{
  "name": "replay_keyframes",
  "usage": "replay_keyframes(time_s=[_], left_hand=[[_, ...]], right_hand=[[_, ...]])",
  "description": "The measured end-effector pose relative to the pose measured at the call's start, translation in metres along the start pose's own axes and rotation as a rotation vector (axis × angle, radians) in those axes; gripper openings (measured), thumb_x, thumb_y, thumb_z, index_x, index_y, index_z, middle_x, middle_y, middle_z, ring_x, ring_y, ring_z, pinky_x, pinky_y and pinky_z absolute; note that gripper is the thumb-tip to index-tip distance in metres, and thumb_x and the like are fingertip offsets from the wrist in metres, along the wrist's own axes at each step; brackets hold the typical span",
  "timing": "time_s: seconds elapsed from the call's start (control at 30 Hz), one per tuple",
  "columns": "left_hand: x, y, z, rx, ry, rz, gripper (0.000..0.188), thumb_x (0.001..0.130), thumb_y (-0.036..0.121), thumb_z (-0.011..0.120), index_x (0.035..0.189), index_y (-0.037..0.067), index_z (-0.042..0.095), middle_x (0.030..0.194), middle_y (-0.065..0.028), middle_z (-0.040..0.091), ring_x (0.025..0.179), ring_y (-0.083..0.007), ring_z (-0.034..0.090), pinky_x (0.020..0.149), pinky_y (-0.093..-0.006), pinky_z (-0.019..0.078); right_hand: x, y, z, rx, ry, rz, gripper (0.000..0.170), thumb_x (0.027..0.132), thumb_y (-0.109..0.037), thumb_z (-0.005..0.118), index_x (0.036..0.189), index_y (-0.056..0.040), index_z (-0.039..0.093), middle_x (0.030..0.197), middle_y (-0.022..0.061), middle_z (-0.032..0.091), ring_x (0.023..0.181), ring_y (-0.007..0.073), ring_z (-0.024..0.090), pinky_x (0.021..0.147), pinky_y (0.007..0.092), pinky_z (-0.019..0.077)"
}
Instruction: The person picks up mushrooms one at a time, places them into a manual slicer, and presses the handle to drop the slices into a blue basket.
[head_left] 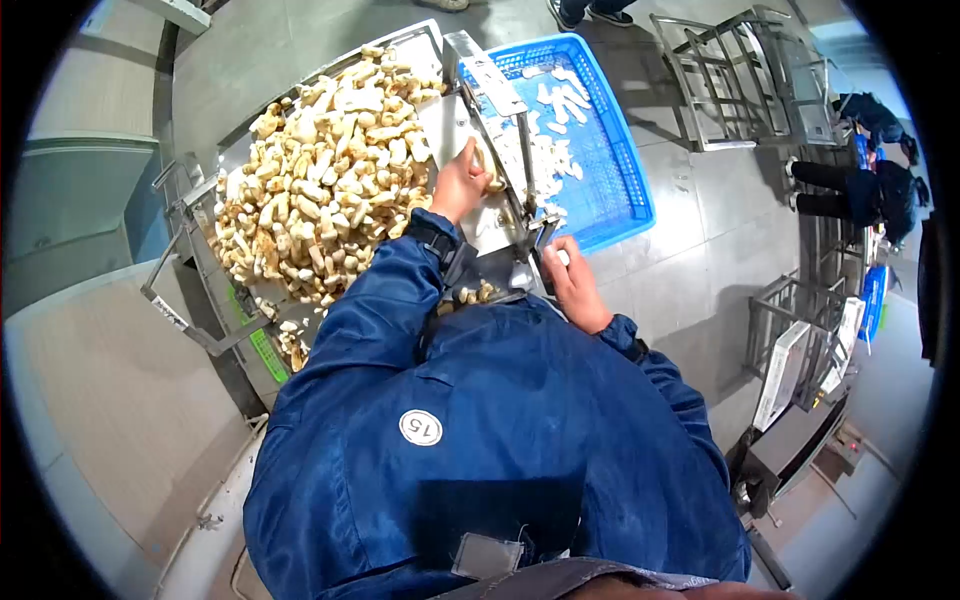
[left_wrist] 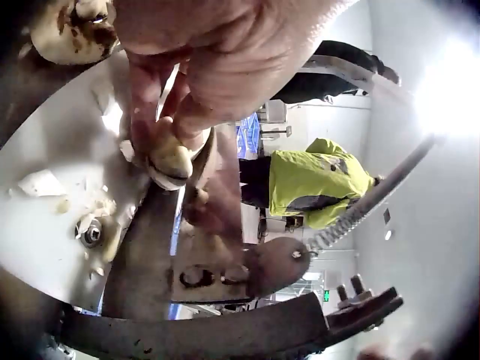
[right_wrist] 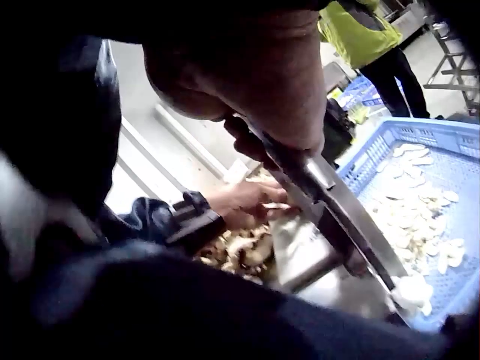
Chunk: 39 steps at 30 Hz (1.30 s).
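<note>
My left hand (head_left: 460, 187) pinches a pale mushroom (left_wrist: 172, 161) between thumb and fingers, right beside the blade of a metal lever cutter (head_left: 526, 165). In the left wrist view, the mushroom's rounded end juts out below the fingertips. Bits of mushroom cling to the white cutting board (left_wrist: 37, 225) under it. Curled round the cutter's handle, my right hand (head_left: 575, 285) is at the near end. The right wrist view shows the long blade (right_wrist: 364, 225) running down from that hand, with white slices (right_wrist: 412, 292) by its far end.
A large heap of whole mushrooms (head_left: 330, 180) covers the metal table on the left. The blue basket (head_left: 640, 185) on the right holds scattered white slices (head_left: 565, 100). Metal racks (head_left: 735, 85) stand farther right. A person in a yellow jacket (left_wrist: 311, 180) stands beyond the cutter.
</note>
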<state>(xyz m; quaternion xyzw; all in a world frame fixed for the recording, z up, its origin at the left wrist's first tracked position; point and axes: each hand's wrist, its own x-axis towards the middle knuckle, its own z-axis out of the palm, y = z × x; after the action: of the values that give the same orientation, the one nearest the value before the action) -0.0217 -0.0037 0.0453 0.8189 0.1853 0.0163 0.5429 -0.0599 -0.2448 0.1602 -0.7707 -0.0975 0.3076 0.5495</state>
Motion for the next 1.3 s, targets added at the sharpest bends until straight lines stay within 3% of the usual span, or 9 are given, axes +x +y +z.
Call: replay_keyframes(time_s=[0.03,0.07,0.27,0.5,0.67,0.77,0.93,1.07,1.3], left_hand=[[0.001,-0.004,0.001,-0.032,0.004,0.012,0.073,0.081,0.008,0.071,0.144,0.002,0.035,0.076,-0.0102,0.066,0.064,-0.0154,0.063,0.06,-0.0291,0.0525],[0.0,-0.003,0.003,-0.127,-0.009,-0.039,0.073,0.081,0.007,0.071,0.144,0.002,0.035,0.076,-0.0103,0.066,0.063,-0.0155,0.063,0.059,-0.029,0.0527],[0.0,-0.012,0.006,-0.259,-0.029,-0.078,0.074,0.08,0.005,0.069,0.145,0.003,0.033,0.075,-0.0101,0.065,0.064,-0.0153,0.064,0.059,-0.0283,0.0524],[0.0,-0.001,0.008,-0.149,0.008,-0.024,0.073,0.079,0.003,0.07,0.143,-0.001,0.035,0.074,-0.0086,0.063,0.062,-0.0155,0.062,0.056,-0.0284,0.0503],[0.003,-0.01,0.012,-0.008,0.064,0.049,0.071,0.081,0.005,0.068,0.144,0.001,0.036,0.074,-0.0074,0.062,0.063,-0.0153,0.061,0.058,-0.0299,0.0515],[-0.001,0.001,0.01,-0.283,-0.016,-0.107,0.072,0.082,0.009,0.069,0.144,0.002,0.034,0.077,-0.0095,0.064,0.065,-0.0176,0.063,0.063,-0.0306,0.0537],[0.004,-0.005,0.008,0.023,0.021,0.045,0.072,0.082,0.004,0.067,0.145,0.001,0.032,0.08,-0.0081,0.063,0.066,-0.0146,0.063,0.057,-0.0278,0.0526],[0.002,-0.001,0.01,-0.208,-0.034,-0.066,0.072,0.082,0.008,0.068,0.145,0.001,0.033,0.079,-0.0083,0.064,0.063,-0.0158,0.062,0.058,-0.0295,0.0511],[0.001,0.003,0.011,-0.16,-0.021,-0.078,0.074,0.081,0.012,0.07,0.145,0.001,0.033,0.084,-0.0128,0.065,0.07,-0.0212,0.065,0.067,-0.0312,0.0526]], right_hand=[[0.0,0.022,0.0,-0.098,-0.032,-0.156,0.02,0.101,-0.025,0.048,0.099,-0.0051,0.046,0.073,0.0011,0.049,0.067,0.0099,0.045,0.062,0.0276,0.0404],[-0.001,0.039,0.002,0.042,-0.079,-0.001,0.019,0.101,-0.024,0.048,0.099,-0.0055,0.045,0.077,0.0022,0.049,0.071,0.0103,0.046,0.066,0.0276,0.0412],[0.001,0.064,0.005,0.054,-0.059,0.014,0.02,0.101,-0.026,0.047,0.099,-0.006,0.044,0.078,0.0022,0.047,0.073,0.0103,0.046,0.067,0.028,0.0416],[0.012,-0.072,-0.002,0.111,0.063,-0.056,0.027,0.104,-0.026,0.038,0.092,-0.0038,0.048,0.073,0.0,0.044,0.067,0.0102,0.041,0.063,0.0274,0.0392],[-0.003,0.019,0.005,0.007,0.005,0.004,0.027,0.104,-0.029,0.038,0.099,-0.0035,0.047,0.078,0.0049,0.049,0.072,0.0134,0.045,0.069,0.03,0.0413],[0.0,0.067,0.007,-0.016,-0.04,-0.04,0.024,0.104,-0.026,0.038,0.1,-0.0029,0.046,0.079,0.0047,0.049,0.073,0.0138,0.046,0.071,0.03,0.0416],[0.003,0.001,0.006,0.03,0.057,-0.004,0.024,0.103,-0.024,0.039,0.096,-0.003,0.047,0.076,0.0025,0.047,0.07,0.0118,0.044,0.068,0.0275,0.0406],[0.015,-0.089,-0.004,0.182,0.044,-0.084,0.028,0.104,-0.023,0.037,0.086,-0.004,0.045,0.07,0.0001,0.038,0.064,0.0108,0.036,0.062,0.0282,0.0369],[0.001,0.056,0.006,-0.051,-0.058,-0.046,0.029,0.104,-0.028,0.035,0.093,-0.0038,0.045,0.077,0.0037,0.047,0.073,0.0153,0.046,0.074,0.0313,0.0418]])
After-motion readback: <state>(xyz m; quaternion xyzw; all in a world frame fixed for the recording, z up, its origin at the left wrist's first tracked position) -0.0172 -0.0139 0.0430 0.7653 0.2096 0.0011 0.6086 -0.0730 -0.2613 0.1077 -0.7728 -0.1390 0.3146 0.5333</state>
